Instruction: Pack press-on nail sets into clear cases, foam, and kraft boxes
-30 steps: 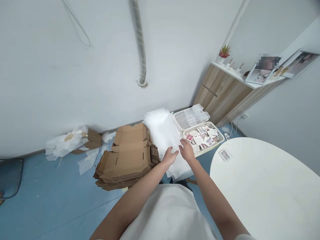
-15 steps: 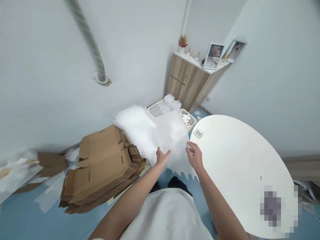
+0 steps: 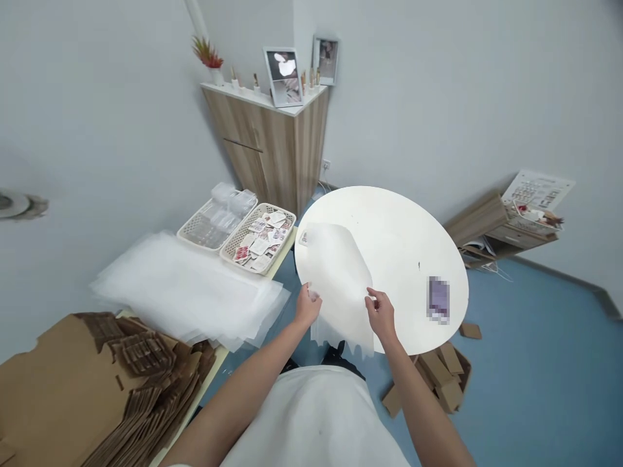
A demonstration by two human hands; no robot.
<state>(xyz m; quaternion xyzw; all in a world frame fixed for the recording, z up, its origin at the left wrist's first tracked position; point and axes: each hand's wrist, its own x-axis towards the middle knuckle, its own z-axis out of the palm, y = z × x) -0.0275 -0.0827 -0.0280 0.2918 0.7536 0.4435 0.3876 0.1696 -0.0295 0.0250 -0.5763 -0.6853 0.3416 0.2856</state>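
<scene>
A translucent white foam sheet [image 3: 341, 272] is stretched between my two hands, its upper part over the left side of the round white table [image 3: 394, 220] and its wavy lower edge hanging down. My left hand [image 3: 307, 306] is closed on the sheet's left edge. Fingers of my right hand [image 3: 381, 314] pinch its right edge. Behind the sheet's upper left corner, a small clear box [image 3: 304, 239] partly shows on the table. To my left lies a stack of similar white sheets [image 3: 180, 285].
Flattened cardboard boxes [image 3: 53, 383] are piled at the lower left. Two baskets stand beyond the sheets, one with clear plastic boxes [image 3: 226, 207], one with printed cards [image 3: 263, 241]. A wooden cabinet [image 3: 272, 143] fills the corner. A pixelated purple item [image 3: 439, 298] lies on the table; cardboard pieces [image 3: 440, 376] are below.
My view has turned right. Both hands have brought one sheet away from the stack and over the round table. My left hand, spread before, has closed on the sheet's edge.
</scene>
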